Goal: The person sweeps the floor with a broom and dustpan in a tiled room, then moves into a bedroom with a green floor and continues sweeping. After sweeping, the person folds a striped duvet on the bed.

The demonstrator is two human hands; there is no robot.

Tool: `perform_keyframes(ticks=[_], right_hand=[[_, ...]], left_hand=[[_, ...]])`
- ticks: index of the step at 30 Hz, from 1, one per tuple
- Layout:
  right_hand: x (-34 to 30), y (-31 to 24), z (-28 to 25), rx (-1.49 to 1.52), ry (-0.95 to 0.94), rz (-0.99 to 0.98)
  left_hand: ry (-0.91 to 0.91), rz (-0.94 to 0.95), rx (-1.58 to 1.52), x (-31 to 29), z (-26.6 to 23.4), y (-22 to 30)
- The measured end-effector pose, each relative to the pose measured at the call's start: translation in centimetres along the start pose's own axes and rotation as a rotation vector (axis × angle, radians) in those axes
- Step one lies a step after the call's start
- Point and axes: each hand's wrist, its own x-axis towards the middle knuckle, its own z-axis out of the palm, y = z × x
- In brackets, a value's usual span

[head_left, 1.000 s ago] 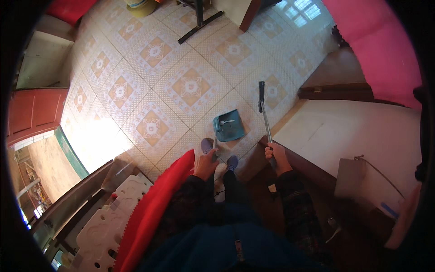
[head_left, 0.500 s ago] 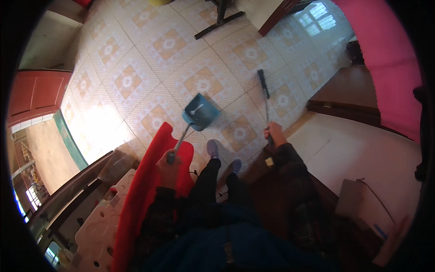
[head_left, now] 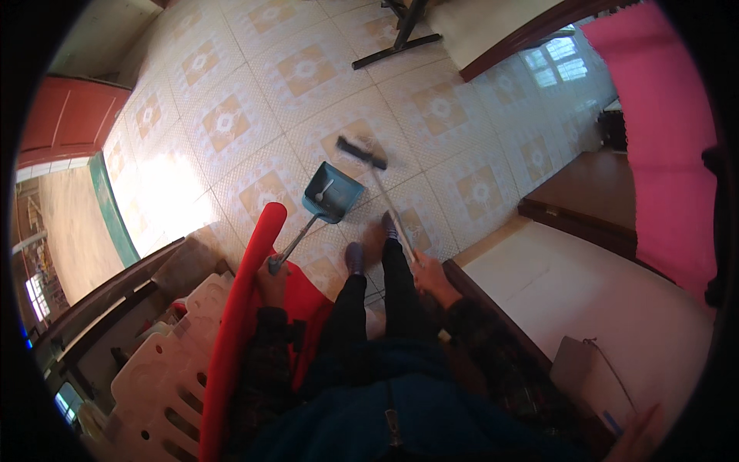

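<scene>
A teal long-handled dustpan [head_left: 345,195] hangs over or rests on the tiled floor; I cannot tell which. My left hand [head_left: 272,280] is closed around its grey handle. Inside the pan lies a white plastic spoon [head_left: 323,190]. My right hand [head_left: 431,277] grips the pale stick of a broom [head_left: 362,153]. The broom's dark, narrow head is just beyond the pan's far right edge, apart from it. My left shoe [head_left: 354,259] and right shoe [head_left: 390,225] are on the floor between the two handles.
Close on my left stand a red plastic chair [head_left: 255,254] and pale plastic chairs [head_left: 165,373]. A white tabletop [head_left: 585,266] is at my right, with a pink cloth [head_left: 666,146] beyond. Ahead is a dark metal stand leg [head_left: 396,51]; a red cabinet [head_left: 73,119] is far left.
My right hand has swung the broom left and nearer, bringing its head beside the dustpan. My right foot has stepped forward. The pan has shifted slightly left in the picture.
</scene>
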Motion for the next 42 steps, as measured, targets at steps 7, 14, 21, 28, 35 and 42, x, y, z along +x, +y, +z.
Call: perform_keyframes(ticks=[7,14,21,28,35,42], right_hand=[[11.0,-1.9,-3.2,-0.259,0.118,-0.066],[2.9,-1.4,-7.7,-0.171,-0.296,0.040],[8.8,-2.8,-8.5,-0.379,0.046,-0.230],[5.6,-4.8,-7.0,-0.343,-0.239,-0.081],[6.3,-12.3,-5.2,-0.160,-0.151,0.043],[16.4,-19.7,-1.0,0.035,-0.026,0.094]], left_hand=[[0.070,-0.100,-0.050,-0.8,2.6,-1.0],[0.103,-0.074,-0.038,-0.8,3.8,-0.6],[0.090,-0.108,-0.017,-0.7,4.2,-0.7],[0.138,0.006,0.051,-1.0,4.4,-1.6],[0.289,0.109,0.125,1.8,2.5,-4.1],[0.296,-0.095,-0.031,3.5,-2.4,-2.3]])
